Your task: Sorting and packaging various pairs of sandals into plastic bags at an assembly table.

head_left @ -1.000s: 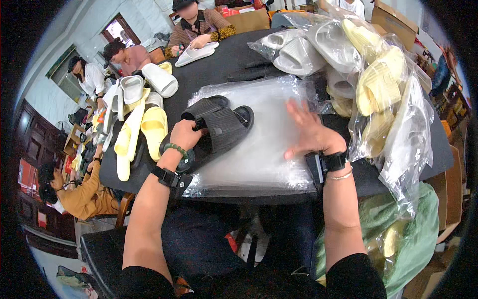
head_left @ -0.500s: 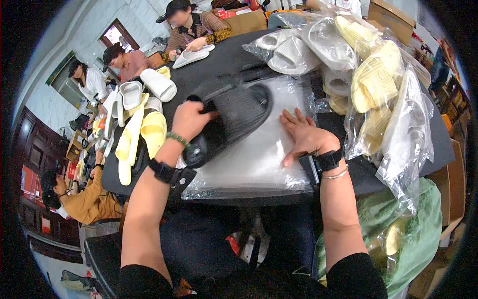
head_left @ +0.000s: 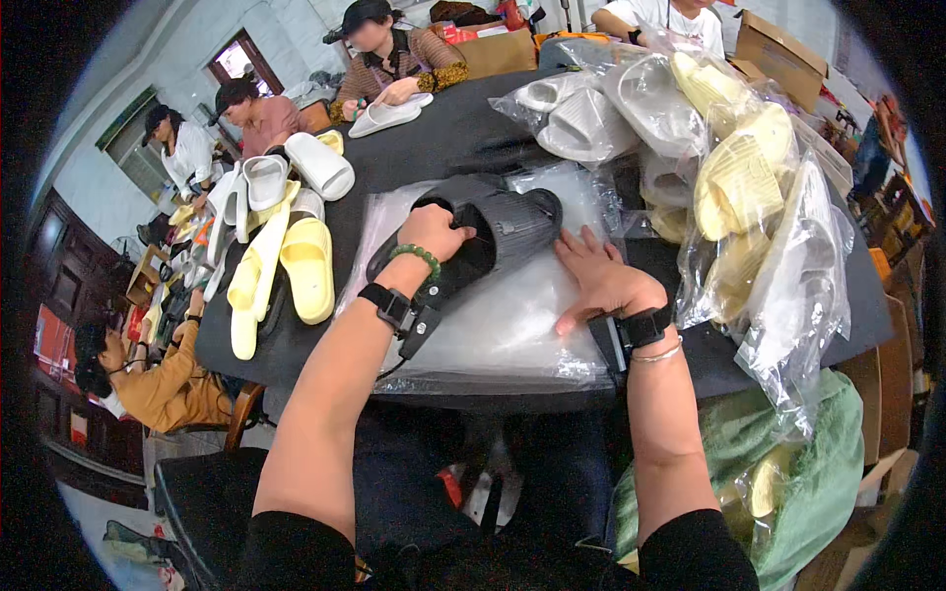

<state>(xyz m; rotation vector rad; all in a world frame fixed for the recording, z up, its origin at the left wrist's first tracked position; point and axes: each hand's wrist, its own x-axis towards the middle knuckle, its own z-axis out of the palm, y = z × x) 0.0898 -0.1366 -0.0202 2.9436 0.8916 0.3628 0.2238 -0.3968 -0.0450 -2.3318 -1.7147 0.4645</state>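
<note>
A pair of black slide slippers lies across a stack of clear plastic bags in front of me. My left hand grips the slippers at their near left end, fingers curled over the edge of the footbed. To the right, my right hand rests flat on the bags with its fingers spread, holding nothing. Its fingertips are close to the slippers' strap end. The underside of the slippers and part of the left fingers are hidden.
Loose yellow slippers and white slippers are piled at the left. Bagged yellow slippers and bagged grey slippers heap up at the right. A green sack stands below the right table edge. Several people sit around.
My left hand has brought the black slippers to the right and they now lie over the bags. My right hand stays spread on the bags. The view has shifted slightly.
</note>
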